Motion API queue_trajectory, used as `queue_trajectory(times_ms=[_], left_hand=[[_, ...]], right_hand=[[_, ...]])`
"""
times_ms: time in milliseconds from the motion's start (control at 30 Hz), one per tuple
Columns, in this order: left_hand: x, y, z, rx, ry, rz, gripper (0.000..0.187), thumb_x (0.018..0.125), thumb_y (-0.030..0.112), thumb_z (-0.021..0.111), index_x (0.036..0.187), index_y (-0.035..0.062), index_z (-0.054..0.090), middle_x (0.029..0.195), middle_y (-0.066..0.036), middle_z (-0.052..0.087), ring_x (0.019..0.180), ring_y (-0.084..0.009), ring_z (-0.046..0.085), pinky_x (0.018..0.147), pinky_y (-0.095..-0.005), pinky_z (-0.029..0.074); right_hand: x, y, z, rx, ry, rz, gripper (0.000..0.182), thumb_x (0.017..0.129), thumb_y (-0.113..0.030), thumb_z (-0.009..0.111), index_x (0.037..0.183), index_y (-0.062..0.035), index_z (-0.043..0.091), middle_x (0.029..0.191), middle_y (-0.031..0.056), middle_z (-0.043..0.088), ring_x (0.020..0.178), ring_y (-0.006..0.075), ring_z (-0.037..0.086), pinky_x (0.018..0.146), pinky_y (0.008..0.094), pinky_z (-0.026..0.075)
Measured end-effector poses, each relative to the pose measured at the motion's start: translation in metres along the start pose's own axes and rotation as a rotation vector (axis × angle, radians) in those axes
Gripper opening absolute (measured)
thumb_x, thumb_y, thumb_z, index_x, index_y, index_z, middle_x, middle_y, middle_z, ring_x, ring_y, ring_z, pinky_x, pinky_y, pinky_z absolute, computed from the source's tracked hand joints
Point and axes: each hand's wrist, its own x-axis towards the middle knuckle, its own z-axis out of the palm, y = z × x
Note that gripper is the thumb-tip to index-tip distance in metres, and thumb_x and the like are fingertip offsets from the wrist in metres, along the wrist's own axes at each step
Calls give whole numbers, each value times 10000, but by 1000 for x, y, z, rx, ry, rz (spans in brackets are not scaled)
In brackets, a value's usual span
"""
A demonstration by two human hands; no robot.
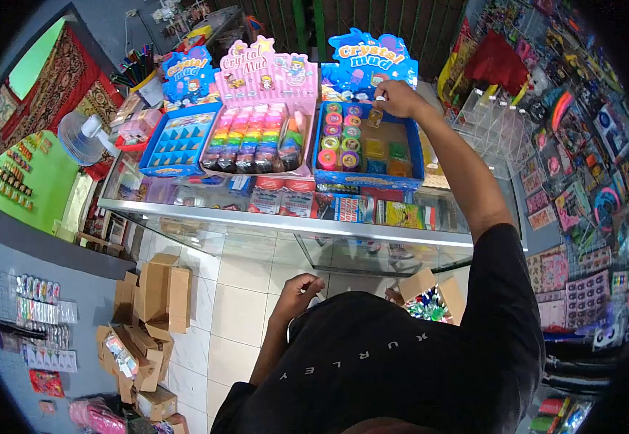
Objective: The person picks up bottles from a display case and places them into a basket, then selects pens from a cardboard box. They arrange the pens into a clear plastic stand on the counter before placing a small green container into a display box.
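Note:
My right hand point(397, 98) reaches over the back of the right-hand blue display box point(369, 182), its fingers closed on a small clear jar point(375, 117) with yellowish contents. In this box, round-lidded tubs point(329, 142) in pink, purple and green fill the left side. Several square clear jars point(399, 151) in green, yellow and orange stand at the right. My left hand point(299, 292) hangs low by my body, in front of the glass counter, with its fingers curled; what they hold, if anything, I cannot make out.
A pink display box point(260, 76) with rainbow-coloured tubes and another blue box point(173, 171) with dividers stand on the glass counter point(285, 217). Opened cardboard boxes point(156, 293) lie on the floor at left. A white fan point(86, 137) and clear acrylic racks point(484, 126) flank the counter.

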Motion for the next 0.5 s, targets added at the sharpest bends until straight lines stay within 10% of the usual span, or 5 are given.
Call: queue_trajectory(times_ms=[500], left_hand=[[-5,3,12,-68,112,-82,263,955,257,624,872,8,643,748,-8,595,692,-74,522,632,-248,443]], right_hand=[[17,10,17,-75,13,-75,329,794,-322,767,778,-23,632,1035,222,668,1122,364,594,857,433,498]])
